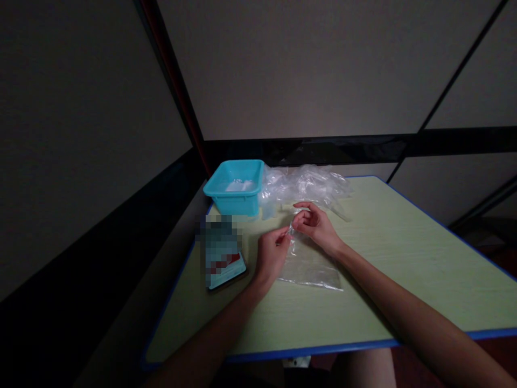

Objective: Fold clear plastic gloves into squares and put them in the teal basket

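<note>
A clear plastic bag [311,269] lies on the table in front of me, its upper end bunched up between my two hands. My left hand [272,253] pinches the bag's edge between thumb and fingers. Close against it, my right hand [315,223] grips the same end with thumb and index finger, the other fingers loosely curled. Whether anything small sits between the fingertips is too fine to make out. Behind the hands spreads a heap of clear plastic bags [311,183].
A turquoise plastic basin [236,205] with whitish contents stands at the back left. Before it lies a phone-like device [228,275], partly pixelated, its screen lit. The pale green table [404,258] has a blue edge. Wall panels rise behind and at the left.
</note>
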The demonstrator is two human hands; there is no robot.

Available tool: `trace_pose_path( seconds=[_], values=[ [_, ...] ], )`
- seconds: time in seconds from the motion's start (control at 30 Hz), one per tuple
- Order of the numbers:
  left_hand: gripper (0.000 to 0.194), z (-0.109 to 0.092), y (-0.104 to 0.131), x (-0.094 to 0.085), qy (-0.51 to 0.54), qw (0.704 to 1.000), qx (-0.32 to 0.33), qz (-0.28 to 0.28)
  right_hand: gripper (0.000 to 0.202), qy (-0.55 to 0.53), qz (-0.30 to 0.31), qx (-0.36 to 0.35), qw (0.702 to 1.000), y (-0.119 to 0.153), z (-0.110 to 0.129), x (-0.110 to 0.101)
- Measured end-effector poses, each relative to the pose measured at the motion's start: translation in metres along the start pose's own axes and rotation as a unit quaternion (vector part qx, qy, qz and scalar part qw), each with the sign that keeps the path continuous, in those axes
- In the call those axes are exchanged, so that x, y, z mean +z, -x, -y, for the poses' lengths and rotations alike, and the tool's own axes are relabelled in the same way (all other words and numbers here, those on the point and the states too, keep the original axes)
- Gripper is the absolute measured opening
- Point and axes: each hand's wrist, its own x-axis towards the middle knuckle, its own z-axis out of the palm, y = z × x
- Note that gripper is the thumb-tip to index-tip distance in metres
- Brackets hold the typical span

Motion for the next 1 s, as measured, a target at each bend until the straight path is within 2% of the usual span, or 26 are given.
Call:
trace_pose_path(
  seconds=[0.27, 0.47, 0.73, 1.0],
  values=[
    [0.015, -0.005, 0.000, -0.002, 0.038, 0.999, -0.033, 0.020, 0.041, 0.006, -0.005, -0.012, 1.000, -0.001, 0.001, 0.001],
    [0.015, -0.005, 0.000, -0.002, 0.044, 0.998, -0.036, 0.027, 0.048, 0.016, 0.039, -0.001, 0.999, 0.001, 0.002, 0.002],
    [0.015, -0.006, 0.001, -0.002, 0.025, 0.999, -0.032, 0.031, 0.057, 0.039, 0.097, -0.030, 0.994, 0.002, 0.010, 0.000],
    [0.014, -0.008, -0.003, -0.005, -0.023, 0.999, -0.017, 0.036, 0.048, 0.063, 0.053, -0.024, 0.996, 0.000, 0.006, -0.001]
  ],
)
